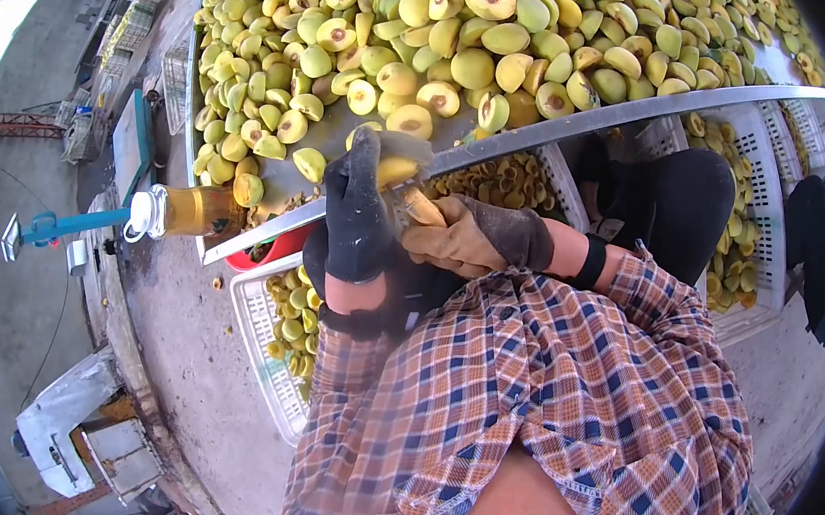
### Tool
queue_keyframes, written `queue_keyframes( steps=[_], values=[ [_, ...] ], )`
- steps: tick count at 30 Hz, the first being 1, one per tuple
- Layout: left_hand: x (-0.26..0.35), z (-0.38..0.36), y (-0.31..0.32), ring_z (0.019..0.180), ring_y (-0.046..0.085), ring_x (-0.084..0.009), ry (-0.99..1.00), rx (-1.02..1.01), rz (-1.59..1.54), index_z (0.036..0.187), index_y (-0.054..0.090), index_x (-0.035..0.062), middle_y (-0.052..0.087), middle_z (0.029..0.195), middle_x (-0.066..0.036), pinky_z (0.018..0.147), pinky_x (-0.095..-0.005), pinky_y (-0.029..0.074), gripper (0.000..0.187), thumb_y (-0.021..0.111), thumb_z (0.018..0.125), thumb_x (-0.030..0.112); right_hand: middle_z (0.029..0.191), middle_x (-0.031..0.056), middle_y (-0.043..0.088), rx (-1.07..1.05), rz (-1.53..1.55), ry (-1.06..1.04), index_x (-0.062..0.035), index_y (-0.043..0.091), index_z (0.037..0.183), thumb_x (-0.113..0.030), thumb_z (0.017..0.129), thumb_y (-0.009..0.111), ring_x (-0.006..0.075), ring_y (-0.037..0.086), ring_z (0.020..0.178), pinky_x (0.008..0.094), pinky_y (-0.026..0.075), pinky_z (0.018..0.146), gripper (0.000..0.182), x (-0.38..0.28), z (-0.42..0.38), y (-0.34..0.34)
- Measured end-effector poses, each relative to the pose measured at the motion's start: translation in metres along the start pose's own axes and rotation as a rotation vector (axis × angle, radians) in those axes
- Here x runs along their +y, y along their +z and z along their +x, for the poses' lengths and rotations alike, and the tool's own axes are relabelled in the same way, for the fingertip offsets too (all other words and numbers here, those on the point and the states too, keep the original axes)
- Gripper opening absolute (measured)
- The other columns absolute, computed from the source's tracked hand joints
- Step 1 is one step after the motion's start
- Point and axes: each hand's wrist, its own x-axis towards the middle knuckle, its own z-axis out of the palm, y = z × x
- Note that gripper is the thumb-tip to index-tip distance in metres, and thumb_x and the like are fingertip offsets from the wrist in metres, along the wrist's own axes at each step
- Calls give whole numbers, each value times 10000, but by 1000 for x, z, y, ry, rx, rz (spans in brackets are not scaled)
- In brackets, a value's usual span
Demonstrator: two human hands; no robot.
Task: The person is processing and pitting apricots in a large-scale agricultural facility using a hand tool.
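Observation:
My left hand [359, 207], in a dark glove, is closed round a yellow-green fruit half [397, 171] at the edge of the metal table. Close beside it, my right hand [465, 238] wears a tan and brown glove. Its fingers are wrapped round a short yellowish-tan piece like a wooden handle [424, 208]; blur hides its far end. Above both hands lies a large heap of halved yellow-green fruit [406, 36], several with brown stone hollows. A loose half [309, 163] rests near my left hand.
The table's metal rim [639, 113] runs in front of me. Below it, one crate [516, 183] holds brownish fruit pieces and another crate [258, 342] holds halves. A jar of amber liquid [196, 212] stands at the table's left corner. More filled crates [765, 204] stand at right.

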Motion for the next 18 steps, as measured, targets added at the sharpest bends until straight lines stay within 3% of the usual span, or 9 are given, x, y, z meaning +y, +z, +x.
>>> queue_keyframes(
  steps=[2, 4, 5, 7, 11, 13, 14, 16, 18],
  values=[
    [4, 0, -1, 806, 653, -201, -169, -121, -327, 1145, 586, 12, 663, 956, -106, 699, -311, 535, 488, 418, 1021, 453, 777, -28, 548, -48, 10, 72, -58, 590, 981, -161, 914, 636, 68, 528, 677, 203, 427, 589, 132, 7, -2, -9],
    [-16, -1, 1, 793, 650, -196, -359, -138, -912, 1112, 595, 17, 659, 933, -100, 685, -305, 535, 487, 430, 1013, 465, 810, -29, 562, 155, -533, -133, -46, 581, 1026, -144, 902, 647, 59, 539, 695, 200, 444, 601, 172, 18, -6, 2],
    [-11, -2, 4, 772, 644, -195, -377, -328, -983, 1125, 574, 32, 653, 902, -91, 677, -312, 535, 490, 440, 1002, 487, 852, -26, 580, 84, -498, -230, -49, 582, 1063, -66, 898, 623, 39, 545, 716, 190, 444, 598, 171, 18, -8, 6],
    [1, -15, 5, 822, 653, -203, -245, 57, -718, 1143, 556, 23, 656, 947, -99, 708, -313, 539, 435, 483, 1000, 428, 853, -27, 580, 129, -431, -153, -57, 577, 1077, -49, 906, 602, 36, 547, 712, 178, 434, 588, 173, 24, -5, -4],
    [-12, -38, -78, 888, 667, -251, -111, 409, -211, 1167, 598, -21, 674, 971, -155, 808, -364, 528, 356, 585, 937, 250, 677, -52, 493, 321, -349, -42, -109, 577, 933, -162, 965, 541, 44, 502, 558, 200, 389, 489, 71, 44, -23, -37],
    [-13, -70, -139, 921, 674, -276, -31, 517, 399, 1179, 620, -44, 684, 982, -183, 858, -389, 522, 342, 637, 905, 161, 646, -51, 477, 360, -289, -7, -111, 574, 915, -177, 965, 549, 44, 490, 539, 210, 366, 450, 86, 46, -42, -52],
    [-17, -79, -169, 888, 666, -278, 132, 462, 1067, 970, 705, -6, 691, 960, -154, 833, -384, 518, 211, 659, 888, 183, 637, -50, 475, 416, -320, 6, -112, 574, 911, -180, 964, 552, 43, 490, 537, 215, 355, 431, 88, 42, -52, -52],
    [-10, -83, -186, 877, 658, -291, 216, 453, 1352, 912, 706, 14, 693, 938, -151, 837, -381, 509, 160, 649, 890, 163, 624, -49, 469, 507, -329, 57, -110, 571, 905, -182, 963, 558, 43, 489, 531, 223, 337, 405, 93, 32, -56, -35],
    [-16, -57, -181, 900, 659, -299, 209, 375, 1035, 929, 702, 9, 694, 944, -162, 854, -377, 503, 172, 642, 898, 168, 615, -50, 464, 587, -298, 119, -107, 567, 901, -181, 965, 562, 44, 490, 523, 226, 325, 389, 98, 18, -48, -9]
  ],
)
